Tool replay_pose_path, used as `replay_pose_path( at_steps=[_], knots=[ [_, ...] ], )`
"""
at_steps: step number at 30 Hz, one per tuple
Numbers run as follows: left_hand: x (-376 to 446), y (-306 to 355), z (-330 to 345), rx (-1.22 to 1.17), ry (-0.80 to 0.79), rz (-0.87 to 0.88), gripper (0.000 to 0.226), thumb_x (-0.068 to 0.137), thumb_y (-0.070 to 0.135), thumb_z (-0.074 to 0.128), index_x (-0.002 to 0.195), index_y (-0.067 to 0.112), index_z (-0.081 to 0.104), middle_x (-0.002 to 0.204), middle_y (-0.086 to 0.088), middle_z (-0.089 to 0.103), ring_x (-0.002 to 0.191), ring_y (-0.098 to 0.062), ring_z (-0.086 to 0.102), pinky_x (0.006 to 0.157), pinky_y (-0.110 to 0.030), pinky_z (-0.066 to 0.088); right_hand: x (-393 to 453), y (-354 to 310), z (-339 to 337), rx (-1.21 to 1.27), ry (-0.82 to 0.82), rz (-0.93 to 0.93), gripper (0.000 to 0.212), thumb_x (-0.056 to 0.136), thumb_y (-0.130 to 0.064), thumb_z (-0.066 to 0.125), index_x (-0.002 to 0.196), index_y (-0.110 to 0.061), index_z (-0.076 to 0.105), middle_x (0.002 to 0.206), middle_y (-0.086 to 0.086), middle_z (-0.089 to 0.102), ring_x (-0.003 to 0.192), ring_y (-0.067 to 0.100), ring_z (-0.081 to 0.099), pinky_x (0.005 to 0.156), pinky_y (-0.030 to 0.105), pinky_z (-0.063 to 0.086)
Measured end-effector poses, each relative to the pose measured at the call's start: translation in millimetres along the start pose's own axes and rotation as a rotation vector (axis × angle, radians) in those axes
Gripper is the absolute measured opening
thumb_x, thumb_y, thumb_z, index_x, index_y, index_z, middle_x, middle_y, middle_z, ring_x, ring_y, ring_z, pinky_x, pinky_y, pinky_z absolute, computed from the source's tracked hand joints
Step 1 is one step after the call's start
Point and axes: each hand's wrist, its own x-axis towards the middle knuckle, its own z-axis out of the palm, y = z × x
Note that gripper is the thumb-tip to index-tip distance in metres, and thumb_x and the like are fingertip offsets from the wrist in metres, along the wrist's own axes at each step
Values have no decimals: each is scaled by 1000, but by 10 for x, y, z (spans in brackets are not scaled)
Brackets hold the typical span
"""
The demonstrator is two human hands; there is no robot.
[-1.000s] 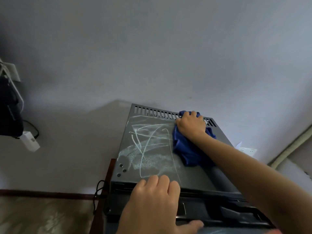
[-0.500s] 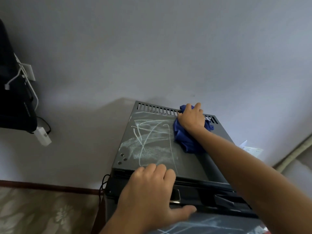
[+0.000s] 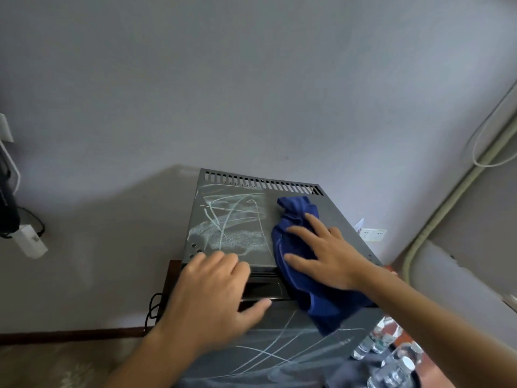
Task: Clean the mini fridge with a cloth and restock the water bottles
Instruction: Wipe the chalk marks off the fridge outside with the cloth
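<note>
Hands: two. Left hand [image 3: 207, 298], fingers relaxed, rests on the front edge of one mini fridge [image 3: 237, 219] (grey top, chalky white scribbles). One crumpled blue cloth [image 3: 296, 264], dragged from rear vents to front right, overhanging. Right hand [image 3: 333, 256] presses it, fingers spread. Water bottles [image 3: 391, 357]: several, blurred.

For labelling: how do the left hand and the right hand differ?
The right hand presses the blue cloth with spread fingers; the left hand holds no cloth. The left hand rests on the mini fridge's front edge; the right hand lies farther right. Both are bare.
</note>
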Motion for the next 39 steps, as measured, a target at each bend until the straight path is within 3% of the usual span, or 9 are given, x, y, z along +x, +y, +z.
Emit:
replay_pose_path(
  at_steps=[3,6,13,20,26,33,39],
  knots=[
    [-34,-294,-61,13,10,-63,50,82,68,54,65,25,37,63,10,36,58,-17,40,58,-34,39,-319,26,74,-58,-44,17,77,84,-89,29,152,-63,6,167,-16,-20,150,22,6,124,46,17],
    [-24,-405,-80,-19,5,-123,48,82,64,53,62,24,34,60,12,32,55,-13,35,52,-29,34,-296,-40,229,-131,116,63,83,73,-96,4,150,-65,9,167,-10,-11,146,28,17,123,46,20],
    [-79,-222,10,-31,7,-211,45,78,60,57,61,24,36,59,11,35,56,-14,36,51,-29,33,498,-171,203,-43,225,170,49,95,-68,43,141,-51,40,161,1,15,136,38,34,112,52,30],
    [-41,-135,103,3,64,-290,43,78,54,59,60,22,36,57,9,34,53,-15,33,50,-29,31,1939,61,38,95,248,175,45,96,-57,47,138,-41,48,154,8,28,135,44,36,107,59,39],
    [-36,-156,162,24,118,-281,42,77,48,61,62,22,32,59,8,32,55,-16,30,50,-29,28,2712,166,-40,119,243,182,40,98,-47,46,135,-33,53,149,9,37,129,42,40,102,55,43],
    [-52,-168,134,25,104,-282,42,80,49,61,62,20,36,60,7,34,56,-16,33,51,-30,29,2437,59,33,99,229,188,45,97,-49,41,139,-35,50,152,9,33,131,43,38,105,55,40],
    [-72,-146,104,25,119,-303,39,83,49,59,68,19,41,67,4,39,65,-20,37,57,-36,36,1539,-142,95,50,165,177,60,93,-69,40,145,-40,47,165,7,13,141,45,30,113,56,32]
  ],
)
